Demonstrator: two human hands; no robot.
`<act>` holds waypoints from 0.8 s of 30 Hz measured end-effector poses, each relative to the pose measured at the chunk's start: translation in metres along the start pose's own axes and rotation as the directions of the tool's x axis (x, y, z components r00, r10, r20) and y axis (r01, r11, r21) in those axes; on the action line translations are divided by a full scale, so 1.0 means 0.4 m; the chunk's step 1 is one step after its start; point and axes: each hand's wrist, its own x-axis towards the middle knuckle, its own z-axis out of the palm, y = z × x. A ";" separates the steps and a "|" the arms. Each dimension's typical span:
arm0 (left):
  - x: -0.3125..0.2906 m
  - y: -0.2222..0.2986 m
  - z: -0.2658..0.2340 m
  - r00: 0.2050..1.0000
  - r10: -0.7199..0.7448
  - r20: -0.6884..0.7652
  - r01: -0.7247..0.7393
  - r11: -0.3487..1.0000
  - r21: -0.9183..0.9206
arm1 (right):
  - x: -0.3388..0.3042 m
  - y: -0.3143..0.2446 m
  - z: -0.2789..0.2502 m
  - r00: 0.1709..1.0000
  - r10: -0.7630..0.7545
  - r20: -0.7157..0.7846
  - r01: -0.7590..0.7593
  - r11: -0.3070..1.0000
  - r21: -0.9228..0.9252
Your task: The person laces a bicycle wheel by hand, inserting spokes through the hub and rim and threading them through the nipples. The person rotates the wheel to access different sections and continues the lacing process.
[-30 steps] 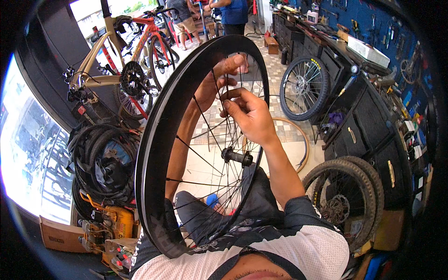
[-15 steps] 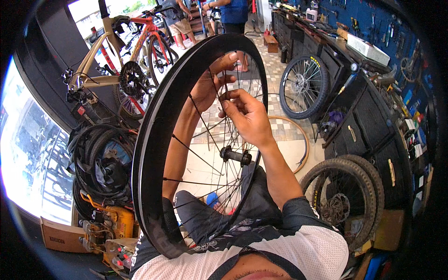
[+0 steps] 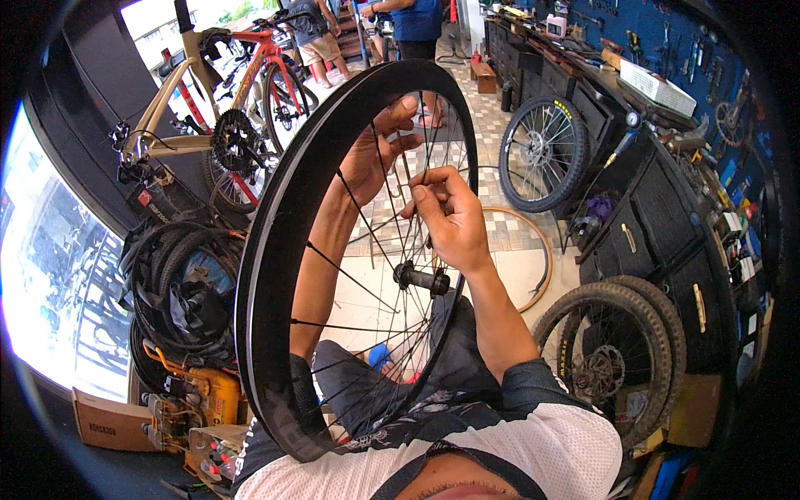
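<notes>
A deep black bicycle rim (image 3: 287,196) stands tilted before me, its lower edge against my shirt. Thin black spokes run to the black hub (image 3: 423,279), and some look loose or crossed. My left hand (image 3: 375,158) reaches up behind the spokes, its fingers apart and partly curled near the upper rim. A thin spoke (image 3: 400,179) hangs beside those fingers. On the near side, my right hand (image 3: 452,217) is closed, thumb and forefinger pinched at a spoke above the hub. Its fingertips partly hide what they hold.
A tan bicycle frame (image 3: 158,125) and a red bicycle (image 3: 267,58) stand at left, above coiled tyres (image 3: 179,283). Mountain-bike wheels (image 3: 617,358) lean against black drawers (image 3: 667,208) at right. A tan-edged tyre (image 3: 542,250) lies on the floor. Two people (image 3: 417,33) stand beyond.
My right hand has moved slightly down and to the right, away from the left fingers. The left fingers have shifted slightly; the wheel stays in place.
</notes>
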 end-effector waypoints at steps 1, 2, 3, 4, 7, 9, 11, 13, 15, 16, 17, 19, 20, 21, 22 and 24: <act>0.000 -0.003 0.015 0.999 0.041 -0.032 -0.037 0.993 0.109 | -0.001 0.003 -0.005 1.000 0.001 -0.002 -0.001 1.000 0.002; 0.001 -0.004 0.014 0.998 0.053 -0.028 -0.048 0.988 0.148 | 0.000 0.006 -0.009 1.000 0.002 -0.003 -0.002 1.000 0.004; -0.002 -0.001 0.017 0.998 0.060 -0.025 -0.054 0.981 0.187 | 0.003 0.005 -0.008 1.000 0.004 -0.004 -0.004 1.000 -0.010; -0.006 0.002 0.022 0.998 0.067 -0.020 -0.060 0.972 0.225 | 0.012 0.001 -0.007 1.000 0.006 -0.005 -0.006 1.000 -0.025; -0.039 0.021 0.071 0.985 0.105 -0.134 -0.056 0.944 0.325 | 0.037 -0.028 -0.003 0.998 0.063 0.003 -0.061 0.988 -0.143; -0.053 0.022 0.077 0.971 0.114 -0.208 -0.030 0.930 0.366 | 0.048 -0.028 0.003 0.997 0.075 -0.006 -0.074 0.971 -0.228; -0.062 0.005 0.067 0.966 0.158 -0.205 -0.063 0.912 0.406 | 0.058 -0.041 0.006 0.997 0.074 0.026 -0.062 0.949 -0.310; -0.066 -0.015 0.027 0.958 0.251 -0.140 -0.161 0.873 0.461 | 0.071 -0.057 0.012 0.997 0.063 0.045 -0.037 0.900 -0.433; -0.077 -0.025 -0.004 0.948 0.274 -0.160 -0.180 0.880 0.440 | 0.068 -0.059 0.003 0.996 0.003 0.094 0.044 0.864 -0.501; -0.086 -0.027 -0.009 0.944 0.281 -0.171 -0.186 0.884 0.429 | 0.064 -0.055 -0.003 0.993 -0.022 0.118 0.082 0.842 -0.533; -0.105 -0.027 -0.013 0.943 0.253 -0.216 -0.160 0.914 0.372 | 0.060 -0.047 -0.005 0.995 -0.049 0.081 0.085 0.848 -0.523; -0.132 -0.052 -0.060 0.892 0.321 -0.319 -0.187 0.904 0.385 | 0.047 -0.046 -0.022 0.996 -0.083 0.024 0.085 0.905 -0.416; -0.140 -0.068 -0.103 0.859 0.331 -0.390 -0.167 0.902 0.398 | 0.039 -0.047 -0.036 0.995 -0.097 -0.008 0.088 0.929 -0.360; -0.171 -0.059 -0.180 0.803 0.315 -0.506 -0.152 0.929 0.337 | 0.044 -0.069 -0.027 0.998 -0.058 0.038 0.068 0.940 -0.334; -0.191 -0.081 -0.227 0.810 0.270 -0.520 -0.165 0.957 0.239 | 0.040 -0.058 -0.031 0.998 -0.055 0.035 0.062 0.969 -0.240; -0.200 -0.148 -0.287 0.856 0.137 -0.499 -0.140 0.990 0.032 | 0.024 -0.037 -0.082 0.999 -0.036 0.029 0.040 0.990 -0.132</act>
